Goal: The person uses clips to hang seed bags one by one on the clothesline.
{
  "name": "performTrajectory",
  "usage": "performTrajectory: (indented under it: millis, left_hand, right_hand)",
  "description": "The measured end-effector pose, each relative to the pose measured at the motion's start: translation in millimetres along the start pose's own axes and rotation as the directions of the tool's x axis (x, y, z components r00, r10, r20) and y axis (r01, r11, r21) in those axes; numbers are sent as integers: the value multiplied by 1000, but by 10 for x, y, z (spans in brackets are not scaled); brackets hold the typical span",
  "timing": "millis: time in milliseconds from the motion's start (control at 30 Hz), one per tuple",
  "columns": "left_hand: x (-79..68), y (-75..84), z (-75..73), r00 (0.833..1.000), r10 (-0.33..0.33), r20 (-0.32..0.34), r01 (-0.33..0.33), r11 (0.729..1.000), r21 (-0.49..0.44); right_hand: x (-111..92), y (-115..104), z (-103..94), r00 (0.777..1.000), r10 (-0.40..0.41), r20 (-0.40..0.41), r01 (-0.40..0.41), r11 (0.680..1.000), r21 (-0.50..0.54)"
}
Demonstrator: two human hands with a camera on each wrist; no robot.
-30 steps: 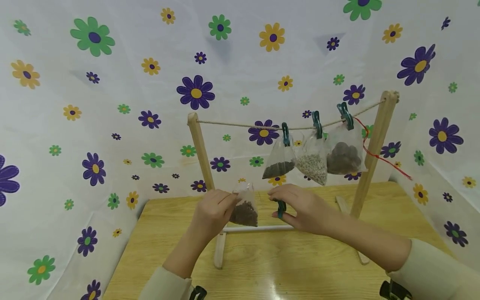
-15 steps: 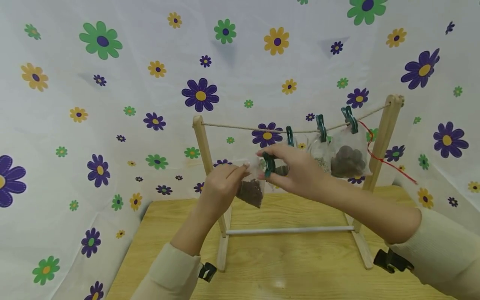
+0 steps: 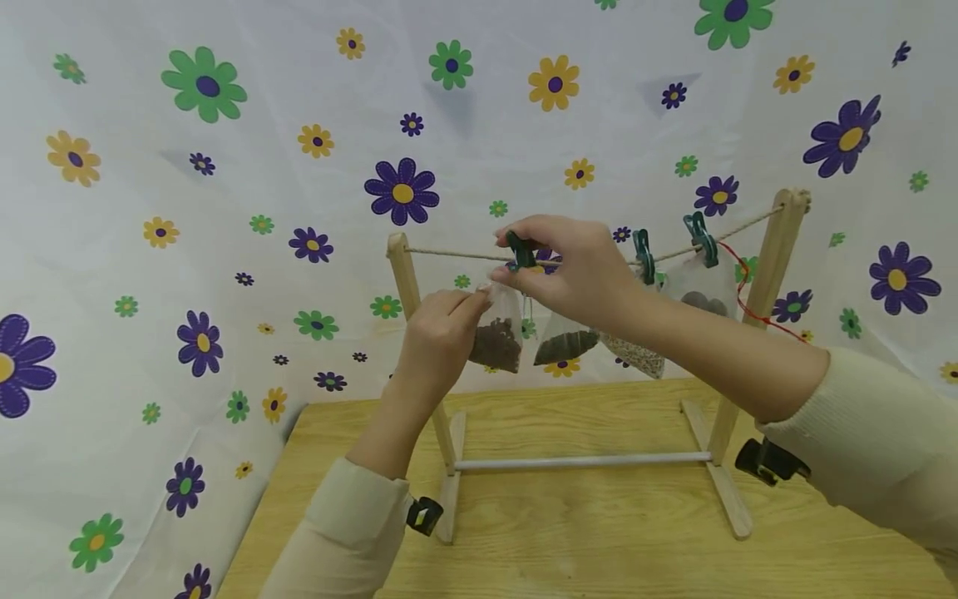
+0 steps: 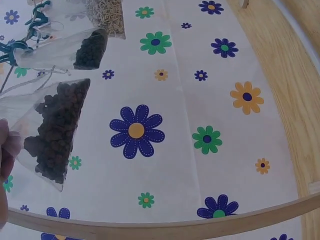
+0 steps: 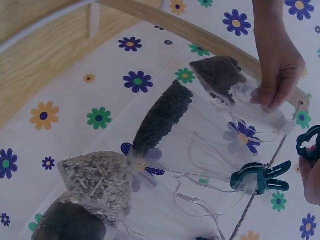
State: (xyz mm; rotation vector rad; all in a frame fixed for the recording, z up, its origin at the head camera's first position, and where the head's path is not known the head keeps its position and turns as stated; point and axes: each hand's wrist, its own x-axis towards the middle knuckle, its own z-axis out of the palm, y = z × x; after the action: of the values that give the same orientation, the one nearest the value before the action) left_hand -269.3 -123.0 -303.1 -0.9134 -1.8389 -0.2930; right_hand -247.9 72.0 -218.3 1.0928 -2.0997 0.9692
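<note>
My left hand (image 3: 443, 337) pinches the top of a small clear bag (image 3: 497, 341) of dark brown lumps, held up just under the rope (image 3: 449, 252) near its left end. My right hand (image 3: 580, 262) grips a dark green spring clip (image 3: 520, 252) between thumb and fingers, at the rope right above that bag's top. In the right wrist view the held clip (image 5: 309, 142) stands apart from the bag, near the rope. Beside the held bag hangs a bag of black pellets (image 5: 162, 117), its top in another green clip (image 5: 257, 177) on the rope.
Farther right hang a bag of pale pellets (image 5: 97, 182) and a bag of rounded brown lumps (image 3: 703, 301), under green clips (image 3: 701, 239). A red string (image 3: 748, 308) dangles there. The wooden frame's posts (image 3: 774, 258) and white crossbar (image 3: 584, 461) stand on the table (image 3: 584, 541).
Both hands have risen toward the rope, the left bringing up the bag of brown lumps and the right the green clip. The right hand has also shifted left.
</note>
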Motion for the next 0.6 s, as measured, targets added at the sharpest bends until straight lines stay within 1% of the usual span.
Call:
performTrajectory:
  millis: [33, 67, 100, 167, 233, 400, 467, 533, 600]
  left_hand:
    - [16, -4, -1, 1000, 0, 4, 0, 1000, 4]
    - [31, -7, 2, 1000, 2, 6, -2, 1000, 6]
    - [44, -8, 7, 1000, 5, 11, -5, 1000, 7]
    - [68, -10, 24, 1000, 12, 20, -12, 1000, 9]
    - [85, -11, 45, 999, 16, 29, -16, 1000, 8]
    - [113, -17, 77, 999, 30, 30, -30, 1000, -1]
    - [129, -18, 82, 999, 34, 32, -35, 999, 2]
    - [150, -18, 88, 999, 33, 32, -33, 999, 11]
    - [172, -20, 97, 999, 23, 34, -24, 1000, 20]
  right_hand:
    - [37, -7, -13, 997, 70, 18, -71, 996, 46]
    - [77, -14, -26, 990, 139, 35, -142, 985, 96]
    - [119, -24, -39, 976, 211, 55, -216, 965, 151]
    - [196, -33, -59, 942, 322, 91, -335, 910, 244]
    - [264, -20, -61, 912, 390, 124, -409, 856, 316]
    - [374, 37, -14, 862, 464, 202, -506, 772, 384]
    - [404, 66, 1, 848, 482, 219, -529, 753, 392]
    - [433, 91, 6, 838, 495, 229, -545, 741, 392]
    - [457, 110, 0, 828, 509, 237, -561, 735, 381]
